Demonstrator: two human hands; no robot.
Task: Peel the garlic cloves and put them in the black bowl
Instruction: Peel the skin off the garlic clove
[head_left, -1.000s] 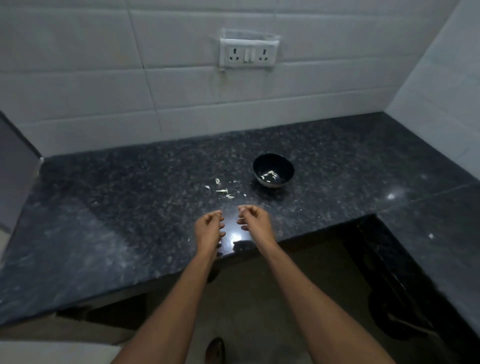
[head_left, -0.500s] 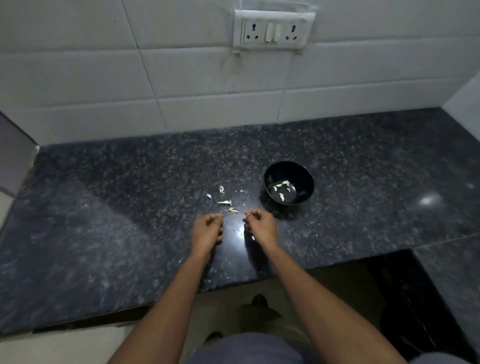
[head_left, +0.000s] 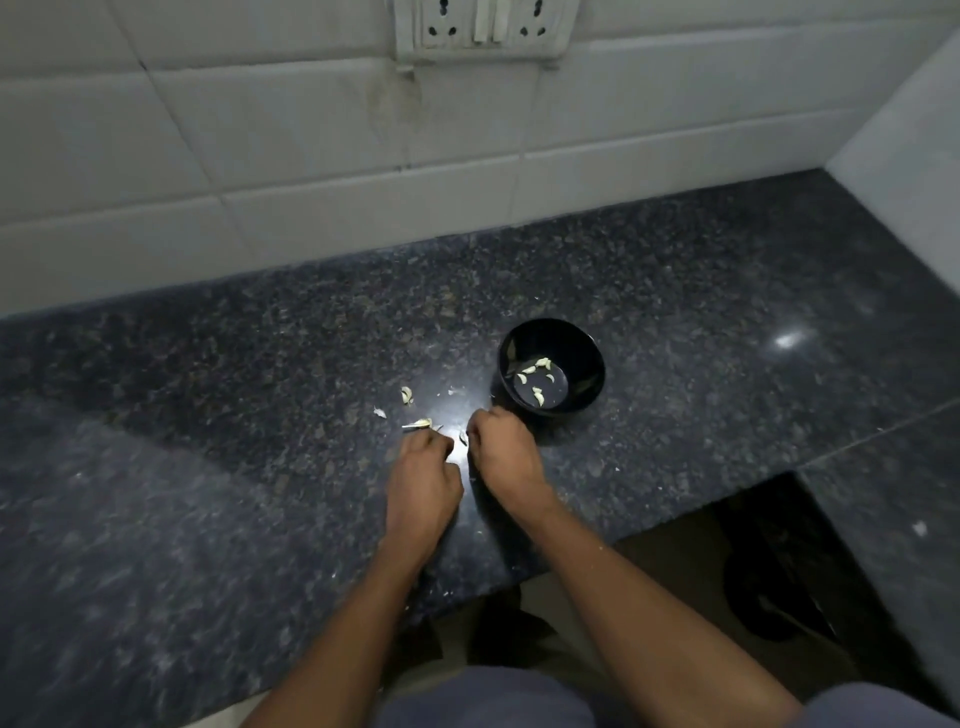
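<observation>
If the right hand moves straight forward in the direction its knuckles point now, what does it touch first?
Probably the black bowl. The right hand points up and slightly right, and the bowl's near wall stands just beyond its knuckles, though depth is hard to judge.

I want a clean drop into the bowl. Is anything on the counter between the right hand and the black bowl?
Nothing visible blocks it. The right hand sits just in front of the round black bowl, with only bare speckled dark granite counter between them. The pale loose garlic bits lie off to the left, out of that path.
</observation>
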